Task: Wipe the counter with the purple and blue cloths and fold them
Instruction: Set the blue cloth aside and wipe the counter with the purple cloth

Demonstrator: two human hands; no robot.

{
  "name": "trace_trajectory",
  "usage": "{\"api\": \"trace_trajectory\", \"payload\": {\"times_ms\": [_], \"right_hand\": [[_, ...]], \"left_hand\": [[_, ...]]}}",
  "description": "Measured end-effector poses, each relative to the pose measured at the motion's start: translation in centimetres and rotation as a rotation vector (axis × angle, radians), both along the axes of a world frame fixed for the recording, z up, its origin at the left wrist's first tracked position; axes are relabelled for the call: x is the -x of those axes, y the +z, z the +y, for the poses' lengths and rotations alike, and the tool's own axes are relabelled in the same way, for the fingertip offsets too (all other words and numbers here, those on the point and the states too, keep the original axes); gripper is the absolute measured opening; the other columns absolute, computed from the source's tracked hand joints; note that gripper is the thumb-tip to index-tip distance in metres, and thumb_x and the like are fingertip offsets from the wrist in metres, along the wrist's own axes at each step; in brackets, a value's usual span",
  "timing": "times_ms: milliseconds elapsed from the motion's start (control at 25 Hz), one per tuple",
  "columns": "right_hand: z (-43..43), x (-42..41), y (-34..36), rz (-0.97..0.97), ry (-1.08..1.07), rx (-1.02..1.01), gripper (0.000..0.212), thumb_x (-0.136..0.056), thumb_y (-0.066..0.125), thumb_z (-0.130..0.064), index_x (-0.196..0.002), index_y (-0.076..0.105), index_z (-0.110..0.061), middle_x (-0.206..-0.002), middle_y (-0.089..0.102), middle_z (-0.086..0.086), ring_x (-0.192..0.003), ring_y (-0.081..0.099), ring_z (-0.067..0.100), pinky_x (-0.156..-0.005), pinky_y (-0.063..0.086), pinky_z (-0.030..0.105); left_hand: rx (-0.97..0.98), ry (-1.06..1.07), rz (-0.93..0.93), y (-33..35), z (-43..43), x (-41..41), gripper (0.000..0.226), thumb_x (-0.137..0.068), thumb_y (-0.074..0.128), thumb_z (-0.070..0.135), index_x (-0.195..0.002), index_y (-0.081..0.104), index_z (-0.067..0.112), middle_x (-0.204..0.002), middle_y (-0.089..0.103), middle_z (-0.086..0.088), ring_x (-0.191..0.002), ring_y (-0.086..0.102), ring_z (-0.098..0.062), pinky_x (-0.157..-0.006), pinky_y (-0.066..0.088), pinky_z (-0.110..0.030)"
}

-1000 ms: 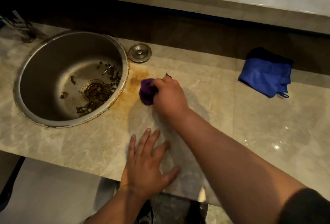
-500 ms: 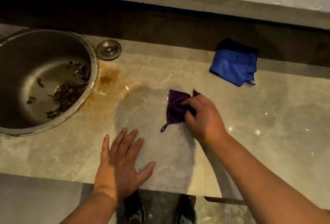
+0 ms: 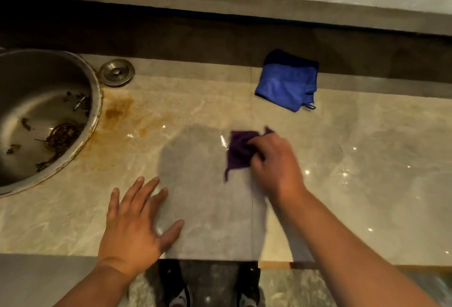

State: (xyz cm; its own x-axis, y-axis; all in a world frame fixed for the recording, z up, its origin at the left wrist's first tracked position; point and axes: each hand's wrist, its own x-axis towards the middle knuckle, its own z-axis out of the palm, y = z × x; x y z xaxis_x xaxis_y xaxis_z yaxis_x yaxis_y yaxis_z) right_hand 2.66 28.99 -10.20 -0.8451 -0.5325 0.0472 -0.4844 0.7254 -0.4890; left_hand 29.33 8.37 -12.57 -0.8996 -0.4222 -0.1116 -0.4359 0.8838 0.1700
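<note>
My right hand (image 3: 274,162) pinches the crumpled purple cloth (image 3: 238,151) against the table (image 3: 367,160); my left hand (image 3: 137,226) lies flat, fingers spread.

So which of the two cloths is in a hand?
The purple cloth: the right hand presses it on the counter. The blue cloth lies untouched by the back ledge.

both forearms (image 3: 347,240) are bare, no sleeves showing; dark shoes (image 3: 178,287) with pale toe caps below the counter edge.
</note>
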Motion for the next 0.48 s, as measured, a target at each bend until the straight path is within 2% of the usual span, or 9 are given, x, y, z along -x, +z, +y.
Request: {"api": "trace_trajectory", "payload": {"times_ms": [80, 160, 240, 280, 480], "right_hand": [[0.6, 2.3, 0.1, 0.0, -0.181, -0.019, 0.036, -0.08, 0.061, -0.005, -0.11, 0.076, -0.017, -0.101, 0.067, 0.014, -0.094, 0.062, 0.04, -0.087, 0.052, 0.044], [0.4, -0.7, 0.2, 0.007, -0.069, -0.028, 0.035, -0.079, 0.063, -0.002, -0.108, 0.076, -0.016, -0.097, 0.067, 0.013, -0.09, 0.06, 0.035, -0.086, 0.051, 0.042], [3.1, -3.9, 0.2, -0.005, 0.138, -0.013, 0.035, -0.08, 0.065, -0.006, -0.111, 0.076, -0.018, -0.099, 0.066, 0.008, -0.088, 0.059, 0.032, -0.081, 0.051, 0.041], [5.2, -3.9, 0.3, -0.015, 0.17, -0.018, 0.036, -0.08, 0.066, -0.006, -0.113, 0.075, -0.018, -0.102, 0.066, 0.008, -0.091, 0.059, 0.032, -0.081, 0.05, 0.04], [11.1, 4.0, 1.1, 0.142, -0.185, -0.051, 0.038, -0.087, 0.061, -0.006, -0.122, 0.074, -0.018, -0.113, 0.063, 0.012, -0.104, 0.058, 0.039, -0.092, 0.038, 0.03]], "left_hand": [[0.001, 0.004, -0.004, 0.0, 0.1, 0.0, 0.079, -0.082, 0.052, 0.078, -0.137, 0.065, 0.021, -0.157, 0.052, -0.001, -0.154, 0.034, -0.027, -0.126, 0.016, -0.064], [0.005, 0.003, 0.0, -0.1, 0.3, -0.1, 0.079, -0.082, 0.052, 0.077, -0.136, 0.066, 0.02, -0.157, 0.052, -0.003, -0.154, 0.034, -0.027, -0.126, 0.016, -0.064], [0.005, 0.006, 0.011, -0.1, 0.2, -0.1, 0.08, -0.082, 0.052, 0.077, -0.135, 0.066, 0.019, -0.157, 0.052, -0.003, -0.155, 0.033, -0.027, -0.127, 0.015, -0.063], [0.006, 0.007, 0.016, -0.1, 0.1, -0.1, 0.08, -0.082, 0.051, 0.077, -0.135, 0.066, 0.019, -0.158, 0.051, -0.003, -0.155, 0.033, -0.027, -0.127, 0.015, -0.063], [0.01, 0.008, 0.012, 0.0, 0.1, 0.1, 0.08, -0.082, 0.05, 0.077, -0.136, 0.065, 0.02, -0.158, 0.051, -0.003, -0.155, 0.032, -0.027, -0.128, 0.012, -0.062]]}}
